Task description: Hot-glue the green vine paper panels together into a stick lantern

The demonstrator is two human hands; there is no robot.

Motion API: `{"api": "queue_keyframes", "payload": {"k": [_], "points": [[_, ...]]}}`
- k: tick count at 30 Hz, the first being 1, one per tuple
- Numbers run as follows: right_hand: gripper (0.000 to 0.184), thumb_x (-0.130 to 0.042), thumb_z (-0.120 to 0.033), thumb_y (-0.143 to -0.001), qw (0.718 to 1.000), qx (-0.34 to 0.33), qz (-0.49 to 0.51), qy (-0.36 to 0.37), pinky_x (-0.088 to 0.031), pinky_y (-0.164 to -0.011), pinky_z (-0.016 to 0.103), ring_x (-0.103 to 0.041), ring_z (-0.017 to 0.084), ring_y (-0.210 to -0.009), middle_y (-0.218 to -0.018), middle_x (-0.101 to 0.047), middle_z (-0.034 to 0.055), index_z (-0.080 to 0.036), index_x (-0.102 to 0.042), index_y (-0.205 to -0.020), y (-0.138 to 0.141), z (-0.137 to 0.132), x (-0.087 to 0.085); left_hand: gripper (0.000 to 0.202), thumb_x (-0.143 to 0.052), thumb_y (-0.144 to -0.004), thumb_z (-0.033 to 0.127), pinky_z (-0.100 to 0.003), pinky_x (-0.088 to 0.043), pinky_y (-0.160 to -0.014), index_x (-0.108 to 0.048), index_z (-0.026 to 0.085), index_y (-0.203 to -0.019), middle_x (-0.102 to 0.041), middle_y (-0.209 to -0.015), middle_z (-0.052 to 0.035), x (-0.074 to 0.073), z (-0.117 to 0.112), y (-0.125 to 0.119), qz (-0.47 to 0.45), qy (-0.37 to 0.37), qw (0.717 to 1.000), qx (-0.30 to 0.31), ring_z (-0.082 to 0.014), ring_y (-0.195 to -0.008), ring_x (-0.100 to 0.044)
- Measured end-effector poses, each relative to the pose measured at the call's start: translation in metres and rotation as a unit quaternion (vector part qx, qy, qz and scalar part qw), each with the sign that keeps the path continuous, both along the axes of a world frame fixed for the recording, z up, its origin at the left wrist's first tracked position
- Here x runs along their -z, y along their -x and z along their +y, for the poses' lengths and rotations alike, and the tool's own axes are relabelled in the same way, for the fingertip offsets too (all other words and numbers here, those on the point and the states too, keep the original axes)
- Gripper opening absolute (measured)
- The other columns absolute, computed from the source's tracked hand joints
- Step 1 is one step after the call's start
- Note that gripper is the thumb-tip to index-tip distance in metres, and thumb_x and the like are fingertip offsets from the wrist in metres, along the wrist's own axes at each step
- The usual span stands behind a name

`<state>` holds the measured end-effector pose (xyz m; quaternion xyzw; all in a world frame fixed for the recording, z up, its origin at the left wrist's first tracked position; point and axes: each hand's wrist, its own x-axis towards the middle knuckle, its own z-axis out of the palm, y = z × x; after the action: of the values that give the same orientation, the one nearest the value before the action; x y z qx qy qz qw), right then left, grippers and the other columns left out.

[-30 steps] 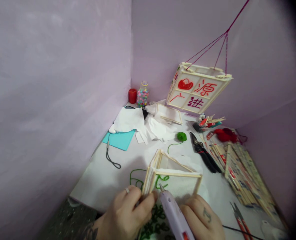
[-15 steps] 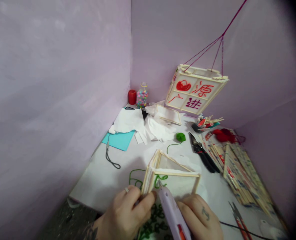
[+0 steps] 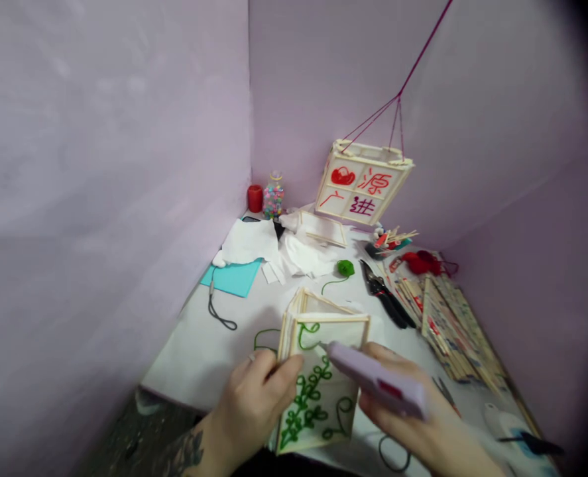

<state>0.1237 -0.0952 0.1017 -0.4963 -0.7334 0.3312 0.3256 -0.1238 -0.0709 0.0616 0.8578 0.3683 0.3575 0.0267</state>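
Two hands share the work at the near edge of the table: the left hand grips the left side of a white-panelled frame, thumb over its front, and the right hand is wrapped around a pale purple glue gun. The frame is at the near middle, its front panel carrying green yarn in leafy loops. The nozzle points left beside a curl near the panel's top; I cannot tell whether it touches.

Done well, this gluing probably wants a thin, even bead and short stretches of yarn pressed down while tacky — too much glue could blot the white panel. The left thumb is near the nozzle, so it should keep clear. A firm hold matters, as the thin sticks may flex — and the loose green strand at left should run slack.
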Motion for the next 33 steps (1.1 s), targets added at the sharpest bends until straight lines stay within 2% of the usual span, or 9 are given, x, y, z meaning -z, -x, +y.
{"api": "queue_keyframes", "payload": {"k": [3,7,11,16,19,24,27,30,33], "points": [[0.023,-0.056,-0.041,-0.093,0.996,-0.009,0.088,-0.013,-0.044,-0.047,0.025,-0.054,0.015,-0.053,-0.063,-0.057,0.0001,-0.021,-0.060,-0.081,-0.031,-0.007,0.014,0.023,-0.046,-0.099,0.020,-0.019,-0.049,-0.059,-0.066,0.018,-0.111,-0.051,-0.069,0.0022,0.002,0.000,0.000,-0.012,-0.011,1.000,-0.023,-0.0087,-0.058,-0.054],[0.040,-0.045,-0.055,-0.093,0.981,0.117,0.139,-0.063,-0.048,-0.054,0.032,-0.059,0.020,-0.059,-0.069,-0.062,0.0047,-0.020,-0.061,-0.103,-0.064,-0.025,0.051,0.026,-0.045,-0.100,0.026,-0.019,-0.048,-0.059,-0.068,0.020,-0.108,-0.053,-0.070,0.0018,0.007,0.001,0.003,-0.006,-0.015,0.998,-0.055,-0.0091,-0.059,-0.055],[0.049,-0.063,-0.046,-0.082,0.950,0.306,-0.058,-0.025,-0.051,-0.067,0.036,-0.064,0.024,-0.073,-0.090,-0.068,0.0077,-0.021,-0.051,-0.122,-0.086,-0.034,0.090,0.030,-0.042,-0.100,0.027,-0.021,-0.050,-0.060,-0.069,0.020,-0.112,-0.055,-0.074,-0.0004,0.014,0.002,0.005,-0.009,-0.007,0.997,-0.076,-0.0114,-0.061,-0.057],[0.044,-0.052,-0.014,-0.080,0.918,0.237,-0.316,0.042,-0.047,-0.087,0.041,-0.063,0.031,-0.099,-0.108,-0.068,0.0184,-0.011,-0.055,-0.124,-0.105,-0.027,0.142,0.031,-0.042,-0.100,0.027,-0.022,-0.050,-0.061,-0.070,0.020,-0.114,-0.055,-0.075,-0.0007,0.019,-0.001,0.001,-0.027,0.003,0.996,-0.081,-0.0122,-0.064,-0.059],[0.040,-0.050,-0.010,-0.081,0.905,0.231,-0.356,0.024,-0.045,-0.093,0.047,-0.060,0.035,-0.107,-0.114,-0.065,0.0217,-0.009,-0.060,-0.120,-0.101,-0.024,0.159,0.030,-0.044,-0.100,0.026,-0.020,-0.050,-0.063,-0.070,0.020,-0.113,-0.055,-0.077,-0.0007,0.020,-0.003,-0.003,-0.054,0.014,0.996,-0.069,-0.0112,-0.066,-0.060],[0.036,-0.050,-0.023,-0.086,0.944,0.301,-0.083,-0.105,-0.046,-0.097,0.050,-0.056,0.032,-0.116,-0.122,-0.061,0.0177,-0.017,-0.059,-0.120,-0.049,-0.026,0.143,0.030,-0.045,-0.099,0.028,-0.020,-0.049,-0.062,-0.071,0.020,-0.112,-0.054,-0.076,-0.0008,0.022,-0.008,-0.006,-0.056,-0.001,0.995,-0.078,-0.0112,-0.065,-0.058],[0.038,-0.049,-0.039,-0.091,0.960,0.237,0.138,-0.053,-0.055,-0.086,0.043,-0.064,0.026,-0.102,-0.116,-0.065,0.0128,-0.021,-0.054,-0.124,-0.003,-0.023,0.124,0.030,-0.046,-0.099,0.027,-0.020,-0.048,-0.062,-0.070,0.022,-0.116,-0.057,-0.077,-0.0010,0.025,-0.012,-0.006,-0.048,-0.029,0.996,-0.073,-0.0112,-0.066,-0.059],[0.039,-0.052,-0.044,-0.087,0.949,0.250,0.190,-0.036,-0.054,-0.085,0.044,-0.064,0.028,-0.098,-0.110,-0.068,0.0122,-0.020,-0.057,-0.118,0.026,-0.019,0.113,0.036,-0.052,-0.096,0.030,-0.021,-0.048,-0.063,-0.060,0.022,-0.130,-0.060,-0.076,0.0000,0.028,-0.017,-0.007,-0.084,-0.022,0.994,-0.063,-0.0114,-0.064,-0.058],[0.038,-0.052,-0.045,-0.086,0.946,0.256,0.198,-0.029,-0.053,-0.084,0.045,-0.064,0.027,-0.095,-0.106,-0.068,0.0115,-0.019,-0.058,-0.114,0.032,-0.018,0.110,0.049,-0.059,-0.090,0.034,-0.021,-0.049,-0.060,-0.049,0.016,-0.135,-0.059,-0.072,0.0029,0.028,-0.020,-0.008,-0.186,0.093,0.974,-0.088,-0.0112,-0.060,-0.057]]}}
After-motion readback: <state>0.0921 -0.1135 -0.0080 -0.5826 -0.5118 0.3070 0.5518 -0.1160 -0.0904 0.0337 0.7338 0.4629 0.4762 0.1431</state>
